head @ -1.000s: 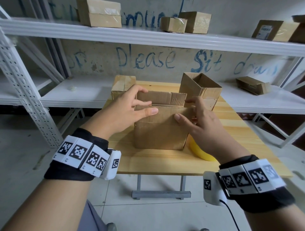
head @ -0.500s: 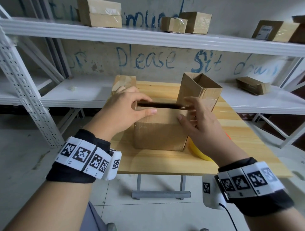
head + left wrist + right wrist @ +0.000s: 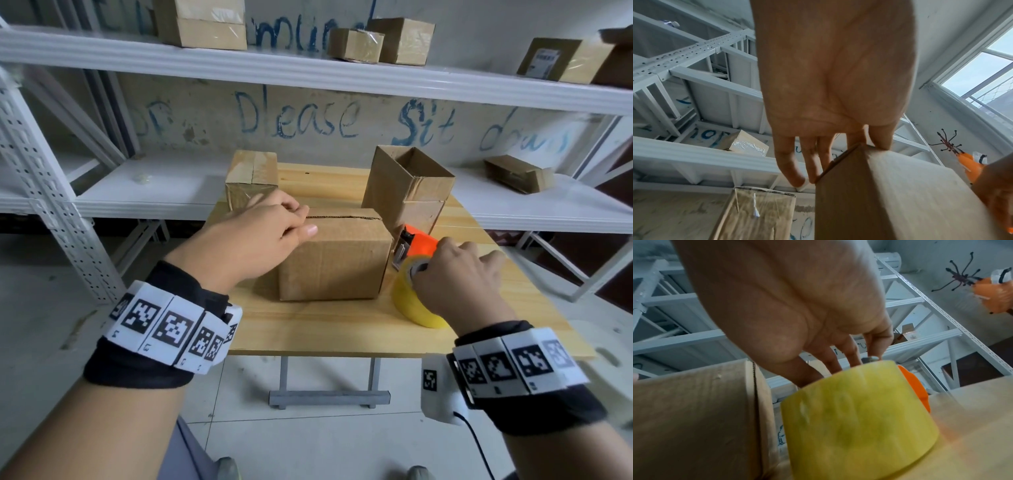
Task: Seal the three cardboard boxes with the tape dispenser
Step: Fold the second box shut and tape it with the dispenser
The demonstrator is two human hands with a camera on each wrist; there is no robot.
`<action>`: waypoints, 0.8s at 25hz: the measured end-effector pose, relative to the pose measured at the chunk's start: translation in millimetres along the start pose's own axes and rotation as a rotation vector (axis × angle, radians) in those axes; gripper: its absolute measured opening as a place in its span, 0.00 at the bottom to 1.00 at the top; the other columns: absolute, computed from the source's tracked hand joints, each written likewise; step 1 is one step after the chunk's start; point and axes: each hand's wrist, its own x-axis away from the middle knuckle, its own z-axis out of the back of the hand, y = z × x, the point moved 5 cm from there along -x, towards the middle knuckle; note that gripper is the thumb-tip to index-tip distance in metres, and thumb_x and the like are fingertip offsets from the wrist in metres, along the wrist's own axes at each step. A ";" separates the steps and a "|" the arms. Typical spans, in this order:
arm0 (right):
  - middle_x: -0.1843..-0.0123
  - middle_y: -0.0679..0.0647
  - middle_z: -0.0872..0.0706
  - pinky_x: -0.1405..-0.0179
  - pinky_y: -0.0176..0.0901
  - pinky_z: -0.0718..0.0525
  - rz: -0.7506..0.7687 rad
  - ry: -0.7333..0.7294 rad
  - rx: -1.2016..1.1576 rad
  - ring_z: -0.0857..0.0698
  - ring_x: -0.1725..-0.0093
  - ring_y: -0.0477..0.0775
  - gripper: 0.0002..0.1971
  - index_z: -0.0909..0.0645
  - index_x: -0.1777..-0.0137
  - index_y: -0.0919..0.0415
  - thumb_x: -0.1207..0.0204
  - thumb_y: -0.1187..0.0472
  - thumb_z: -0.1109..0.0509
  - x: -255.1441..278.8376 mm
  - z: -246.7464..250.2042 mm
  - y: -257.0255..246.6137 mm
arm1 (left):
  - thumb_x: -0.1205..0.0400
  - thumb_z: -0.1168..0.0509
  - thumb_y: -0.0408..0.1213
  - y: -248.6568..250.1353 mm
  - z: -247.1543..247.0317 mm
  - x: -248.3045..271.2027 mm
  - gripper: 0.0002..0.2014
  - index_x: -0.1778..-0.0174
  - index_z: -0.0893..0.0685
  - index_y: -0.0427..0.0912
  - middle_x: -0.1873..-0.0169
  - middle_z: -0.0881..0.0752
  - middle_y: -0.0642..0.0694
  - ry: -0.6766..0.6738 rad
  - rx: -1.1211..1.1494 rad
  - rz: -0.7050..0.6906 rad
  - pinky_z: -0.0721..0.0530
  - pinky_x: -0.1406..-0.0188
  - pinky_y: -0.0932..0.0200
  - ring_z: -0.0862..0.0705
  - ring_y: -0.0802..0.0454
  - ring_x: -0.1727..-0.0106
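The middle cardboard box [image 3: 335, 260] stands on the wooden table [image 3: 325, 329] with its top flaps folded down and a bare seam. My left hand [image 3: 267, 233] presses on its top left corner, fingers over the top and thumb on the front face; the left wrist view shows the hand [image 3: 828, 81] on the box [image 3: 900, 194]. My right hand [image 3: 459, 277] curls over the tape dispenser [image 3: 418, 245], orange with a yellow roll [image 3: 855, 418], beside the box's right side. A taped box [image 3: 251, 178] sits back left. A tall box [image 3: 407, 185] with open flaps stands back right.
White metal shelving [image 3: 308, 72] runs behind and above the table, with several small boxes on it. A rack upright [image 3: 41, 205] stands at the left. A flat box [image 3: 517, 173] lies on the lower shelf at the right. The table's front strip lies bare.
The middle box's flaps went from raised to folded flat. My right hand left the box and moved right and down onto the tape dispenser. My left hand stayed on the box top.
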 end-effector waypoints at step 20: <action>0.65 0.55 0.28 0.74 0.46 0.34 0.129 0.243 -0.327 0.28 0.69 0.54 0.05 0.36 0.51 0.64 0.16 0.73 0.44 -2.4 15.4 9.0 | 0.31 0.32 0.66 -4.2 4.4 0.5 0.30 0.44 0.06 0.48 0.27 0.20 0.62 0.029 0.240 -0.055 0.24 0.23 0.47 0.20 0.61 0.29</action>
